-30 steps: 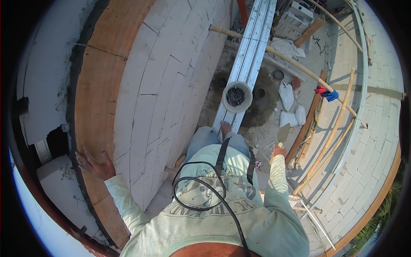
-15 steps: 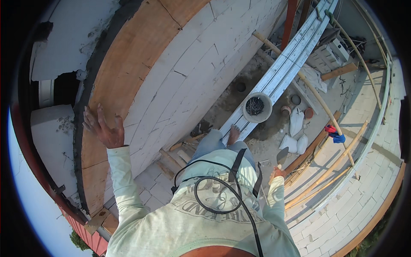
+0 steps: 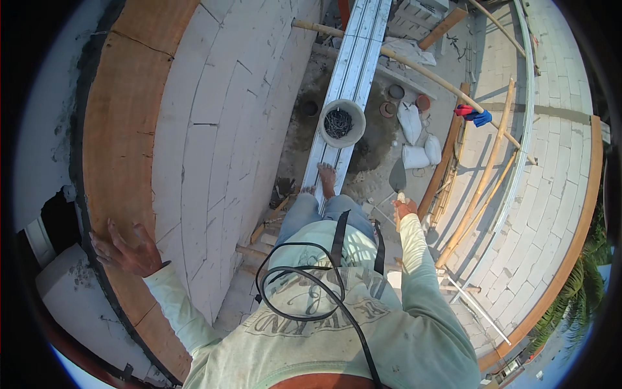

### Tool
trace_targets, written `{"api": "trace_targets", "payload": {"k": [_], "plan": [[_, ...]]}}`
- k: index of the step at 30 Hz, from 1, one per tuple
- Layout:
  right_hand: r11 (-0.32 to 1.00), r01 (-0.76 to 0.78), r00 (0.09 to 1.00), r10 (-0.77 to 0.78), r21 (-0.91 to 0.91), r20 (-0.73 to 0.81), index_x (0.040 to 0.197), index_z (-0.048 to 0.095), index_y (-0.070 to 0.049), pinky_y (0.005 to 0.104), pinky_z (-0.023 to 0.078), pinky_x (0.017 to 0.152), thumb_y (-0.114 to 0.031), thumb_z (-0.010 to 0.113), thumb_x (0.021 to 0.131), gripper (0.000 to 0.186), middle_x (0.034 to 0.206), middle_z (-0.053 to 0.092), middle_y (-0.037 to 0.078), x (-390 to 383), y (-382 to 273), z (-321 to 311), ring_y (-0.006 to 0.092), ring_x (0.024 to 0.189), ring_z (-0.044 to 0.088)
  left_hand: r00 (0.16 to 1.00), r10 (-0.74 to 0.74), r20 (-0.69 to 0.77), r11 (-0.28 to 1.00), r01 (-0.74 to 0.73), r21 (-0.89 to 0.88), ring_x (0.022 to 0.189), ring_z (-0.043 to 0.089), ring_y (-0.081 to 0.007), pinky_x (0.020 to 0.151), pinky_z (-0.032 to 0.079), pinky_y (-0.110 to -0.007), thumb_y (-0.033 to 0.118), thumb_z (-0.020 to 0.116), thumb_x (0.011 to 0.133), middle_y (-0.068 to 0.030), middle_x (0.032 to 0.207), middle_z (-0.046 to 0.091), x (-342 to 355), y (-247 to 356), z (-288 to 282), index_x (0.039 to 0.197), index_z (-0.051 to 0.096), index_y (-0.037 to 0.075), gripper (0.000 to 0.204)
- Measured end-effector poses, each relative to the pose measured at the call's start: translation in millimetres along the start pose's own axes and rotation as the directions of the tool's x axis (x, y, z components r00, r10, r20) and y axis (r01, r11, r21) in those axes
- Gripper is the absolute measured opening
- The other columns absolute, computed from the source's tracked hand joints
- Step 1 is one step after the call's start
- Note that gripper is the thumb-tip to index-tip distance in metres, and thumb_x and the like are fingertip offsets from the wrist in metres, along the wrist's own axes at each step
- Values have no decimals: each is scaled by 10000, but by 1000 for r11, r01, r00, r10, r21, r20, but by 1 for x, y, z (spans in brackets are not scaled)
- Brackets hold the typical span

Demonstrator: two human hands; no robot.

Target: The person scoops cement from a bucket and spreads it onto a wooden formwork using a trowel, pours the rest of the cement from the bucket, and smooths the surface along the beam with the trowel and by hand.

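My left hand (image 3: 129, 253) rests with spread fingers on the broad orange-brown wooden board (image 3: 126, 149) along the top of the block wall (image 3: 227, 110). In my right hand (image 3: 405, 208) is a pointing trowel (image 3: 398, 177), gripped by its handle with the grey blade turned away from me. Ahead of my bare feet (image 3: 327, 179), a pale bucket (image 3: 341, 124) stands on the metal plank. Dark, thin pieces like nails lie inside the bucket, too small to tell for certain. A grey band of mortar (image 3: 91, 129) runs along the board's outer edge.
I am on a narrow metal plank (image 3: 359, 55) high above the floor. A bamboo pole (image 3: 440, 81) crosses beneath it, with red and blue gloves (image 3: 473, 115) hanging on it. White sacks (image 3: 409, 123) and pots lie below. Leaning poles (image 3: 483, 181) stand at the right.
The whole view has turned, so the plank and bucket appear further left. My right arm reaches further forward with the trowel. The left hand stays on the board, lower in the picture.
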State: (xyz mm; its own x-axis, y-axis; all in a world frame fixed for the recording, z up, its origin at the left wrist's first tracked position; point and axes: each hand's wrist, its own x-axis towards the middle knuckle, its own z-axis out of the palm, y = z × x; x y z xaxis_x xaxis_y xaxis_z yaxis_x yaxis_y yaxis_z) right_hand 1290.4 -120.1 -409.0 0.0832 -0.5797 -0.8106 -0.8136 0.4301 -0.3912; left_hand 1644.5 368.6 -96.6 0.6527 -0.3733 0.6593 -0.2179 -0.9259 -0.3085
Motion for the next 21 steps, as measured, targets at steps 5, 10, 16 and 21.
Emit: {"api": "trace_targets", "payload": {"k": [5, 10, 16, 21], "plan": [[988, -120, 984, 131, 98, -123, 888, 538, -21, 349, 436, 398, -137, 694, 732, 249, 623, 532, 76, -47, 73, -7, 204, 463, 520, 1000, 12, 15, 998, -13, 57, 1300, 351, -391, 1033, 241, -615, 386, 632, 819, -188, 1436, 346, -6, -6, 0, 1248, 532, 176, 487], [971, -220, 958, 232, 91, -165, 911, 545, -23, 362, 395, 356, -100, 673, 730, 234, 597, 512, 75, -64, 203, 1, 209, 433, 496, 994, 109, 8, 990, -110, 85, 1318, 314, -386, 1044, 229, -607, 463, 601, 838, -208, 1439, 313, -12, -16, 3, 1242, 529, 194, 491], [593, -460, 856, 494, 661, 153, 1052, 507, -8, 358, 373, 346, -95, 652, 758, 339, 583, 498, 65, -122, 275, 37, 191, 393, 467, 991, 125, 39, 966, -131, 225, 1341, 249, -376, 1050, 212, -607, 503, 588, 831, -215, 1428, 275, -22, -30, 6, 1205, 555, 236, 461], [743, -500, 804, 589, 445, -81, 1237, 459, -39, 388, 454, 453, -166, 687, 756, 548, 768, 594, 110, -164, 340, 72, 247, 550, 568, 990, 104, 95, 951, -127, 283, 1324, 265, -364, 1052, 218, -593, 516, 600, 809, -206, 1425, 279, -18, -13, 11, 1157, 586, 252, 437]]}}
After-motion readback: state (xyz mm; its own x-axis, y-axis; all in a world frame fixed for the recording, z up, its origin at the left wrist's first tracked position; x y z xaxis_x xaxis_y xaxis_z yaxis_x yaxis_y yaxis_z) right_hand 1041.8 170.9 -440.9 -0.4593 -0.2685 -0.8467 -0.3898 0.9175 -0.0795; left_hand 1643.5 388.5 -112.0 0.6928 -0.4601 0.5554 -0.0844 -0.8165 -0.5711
